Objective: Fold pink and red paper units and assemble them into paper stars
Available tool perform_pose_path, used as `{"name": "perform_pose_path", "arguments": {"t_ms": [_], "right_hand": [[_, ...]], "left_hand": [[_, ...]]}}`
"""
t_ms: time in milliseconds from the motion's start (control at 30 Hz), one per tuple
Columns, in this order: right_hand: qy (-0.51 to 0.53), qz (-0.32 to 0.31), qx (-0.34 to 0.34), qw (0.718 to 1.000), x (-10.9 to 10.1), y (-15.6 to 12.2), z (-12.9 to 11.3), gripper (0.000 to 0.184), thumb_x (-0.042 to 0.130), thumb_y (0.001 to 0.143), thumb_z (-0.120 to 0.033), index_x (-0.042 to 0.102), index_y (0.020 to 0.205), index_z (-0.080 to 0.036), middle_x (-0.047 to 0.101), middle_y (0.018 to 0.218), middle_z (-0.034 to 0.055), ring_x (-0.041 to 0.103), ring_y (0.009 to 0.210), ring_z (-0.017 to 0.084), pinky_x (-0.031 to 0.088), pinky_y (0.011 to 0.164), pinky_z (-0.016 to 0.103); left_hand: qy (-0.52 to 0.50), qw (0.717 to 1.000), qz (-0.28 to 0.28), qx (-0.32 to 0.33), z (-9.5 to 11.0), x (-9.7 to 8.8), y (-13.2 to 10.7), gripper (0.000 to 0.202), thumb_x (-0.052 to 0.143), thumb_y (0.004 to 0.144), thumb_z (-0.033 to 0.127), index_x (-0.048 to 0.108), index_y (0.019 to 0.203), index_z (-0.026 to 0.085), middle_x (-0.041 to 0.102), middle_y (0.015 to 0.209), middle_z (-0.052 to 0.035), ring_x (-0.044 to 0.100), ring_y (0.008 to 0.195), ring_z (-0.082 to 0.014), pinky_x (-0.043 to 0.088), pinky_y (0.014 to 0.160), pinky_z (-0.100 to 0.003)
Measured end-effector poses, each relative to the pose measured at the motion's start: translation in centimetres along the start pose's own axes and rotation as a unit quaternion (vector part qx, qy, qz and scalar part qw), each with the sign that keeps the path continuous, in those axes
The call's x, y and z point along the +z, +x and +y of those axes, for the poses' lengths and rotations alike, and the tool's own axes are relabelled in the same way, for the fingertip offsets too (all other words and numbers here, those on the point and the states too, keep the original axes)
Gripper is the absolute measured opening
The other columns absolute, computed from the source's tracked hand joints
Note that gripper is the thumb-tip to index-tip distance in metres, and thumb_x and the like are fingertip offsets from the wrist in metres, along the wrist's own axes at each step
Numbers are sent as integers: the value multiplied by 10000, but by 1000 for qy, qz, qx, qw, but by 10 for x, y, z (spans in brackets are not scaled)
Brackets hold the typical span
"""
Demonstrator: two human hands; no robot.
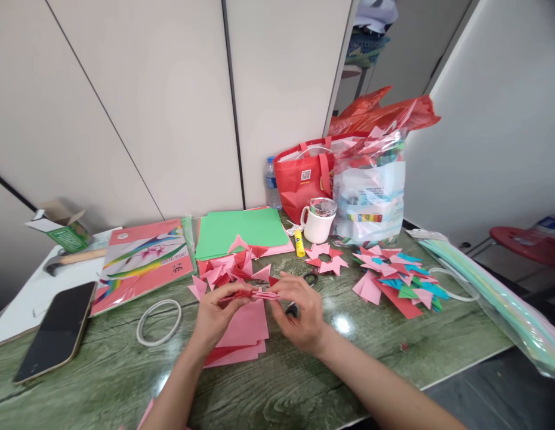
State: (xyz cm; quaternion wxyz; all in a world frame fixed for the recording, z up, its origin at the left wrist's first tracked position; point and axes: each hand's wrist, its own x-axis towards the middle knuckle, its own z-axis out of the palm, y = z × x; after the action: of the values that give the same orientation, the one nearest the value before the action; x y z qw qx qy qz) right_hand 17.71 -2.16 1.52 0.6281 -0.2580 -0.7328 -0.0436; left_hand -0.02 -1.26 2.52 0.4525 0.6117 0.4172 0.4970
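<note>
Between both hands is a folded paper piece (265, 294) in pink and red, seen nearly edge-on. My left hand (221, 313) pinches its red end, and my right hand (302, 307) pinches the pink end with thumb and fingers. Below them lies a stack of pink and red paper sheets (244, 328). Just behind the hands is a heap of folded pink and red pieces (233, 263). Dark-handled scissors (311, 279) lie partly hidden behind my right hand. A ring of joined pink and red pieces (326, 259) rests farther back.
Multicoloured folded pieces (403, 278) lie to the right, near long bagged strips (496, 292). At the back stand a white mug (319, 222), a yellow glue stick (299, 243) and a red bag (299, 185). A phone (58, 328) and a white ring (159, 322) lie left.
</note>
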Motion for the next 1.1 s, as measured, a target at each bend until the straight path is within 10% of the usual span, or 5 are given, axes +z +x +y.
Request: {"name": "perform_pose_path", "arguments": {"t_ms": [1100], "right_hand": [[-55,-43,-13,997,1,-6,4,311,573,765,-67,472,1013,-225,684,836,31,635,798,158,538,796,382]], "left_hand": [[39,999,23,-27,0,1,0,136,697,651,220,708,777,169,730,772,-45,682,709,-198,554,700,-294]]}}
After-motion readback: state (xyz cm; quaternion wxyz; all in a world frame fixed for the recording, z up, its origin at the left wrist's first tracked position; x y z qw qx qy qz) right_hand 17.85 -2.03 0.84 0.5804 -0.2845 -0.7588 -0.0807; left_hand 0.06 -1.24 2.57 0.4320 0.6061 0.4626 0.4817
